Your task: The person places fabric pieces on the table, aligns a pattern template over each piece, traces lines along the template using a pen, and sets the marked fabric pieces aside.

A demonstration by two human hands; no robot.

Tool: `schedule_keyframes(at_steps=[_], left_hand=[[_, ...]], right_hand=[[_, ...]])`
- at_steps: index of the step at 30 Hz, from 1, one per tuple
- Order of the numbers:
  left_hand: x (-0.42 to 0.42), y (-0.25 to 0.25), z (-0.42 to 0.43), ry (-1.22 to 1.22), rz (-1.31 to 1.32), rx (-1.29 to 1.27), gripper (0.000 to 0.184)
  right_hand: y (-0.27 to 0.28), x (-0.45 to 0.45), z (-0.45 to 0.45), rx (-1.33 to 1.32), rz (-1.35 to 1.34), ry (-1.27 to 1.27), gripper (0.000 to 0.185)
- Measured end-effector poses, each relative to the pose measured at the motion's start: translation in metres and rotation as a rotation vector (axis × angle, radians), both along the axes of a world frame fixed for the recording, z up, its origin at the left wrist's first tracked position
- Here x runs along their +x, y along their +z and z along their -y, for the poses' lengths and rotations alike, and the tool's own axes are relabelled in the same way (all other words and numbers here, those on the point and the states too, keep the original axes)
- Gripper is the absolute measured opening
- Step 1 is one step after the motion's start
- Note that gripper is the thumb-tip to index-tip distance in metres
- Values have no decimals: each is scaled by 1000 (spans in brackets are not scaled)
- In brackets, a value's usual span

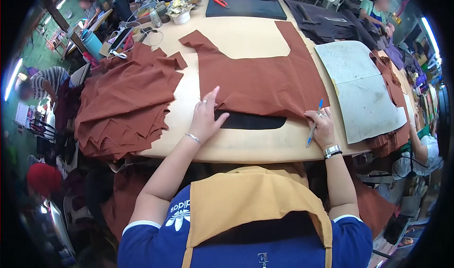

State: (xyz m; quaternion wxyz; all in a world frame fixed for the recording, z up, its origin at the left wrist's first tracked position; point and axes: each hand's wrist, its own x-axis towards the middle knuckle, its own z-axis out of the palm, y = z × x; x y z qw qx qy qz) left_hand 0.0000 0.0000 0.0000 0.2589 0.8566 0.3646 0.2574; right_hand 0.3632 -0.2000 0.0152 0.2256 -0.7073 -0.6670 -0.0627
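Note:
A rust-brown cut fabric piece point(260, 81) lies spread on the pale table, with a deep squared notch in its far edge. Partly under its near edge is a black flat piece point(250, 121) with a rounded corner. My left hand point(206, 119) is beside the fabric's near left corner, fingers apart, its tips close to the edge; whether they touch the cloth I cannot tell. At the near right corner, my right hand point(322, 126) is closed around a blue pen point(310, 134). Its fingertips rest at the fabric's edge, and whether they also pinch the cloth is unclear.
A tall pile of rust-brown pieces point(125, 102) stands at left. On the right, a grey-white pattern board point(359, 88) lies over more brown fabric. Red-handled snips point(220, 2) sit on a dark board point(246, 8) at the back. Several people work around.

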Motion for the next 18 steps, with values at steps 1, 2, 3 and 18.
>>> schedule_keyframes(at_steps=[1, 2, 3, 18], left_hand=[[3, 3, -5, 37, -2, -17, 64], [5, 5, -8, 73, -2, -32, 52], [4, 11, -12, 52, -106, -19, 48], [-85, 17, 30, -46, -109, 96, 25]], right_hand=[[0, -1, 0, 8, -13, -6, 15], [0, -1, -1, 18, -26, -13, 15], [-2, -2, -3, 46, -17, -12, 15], [8, -51, 53, -22, -86, 248, 17]])
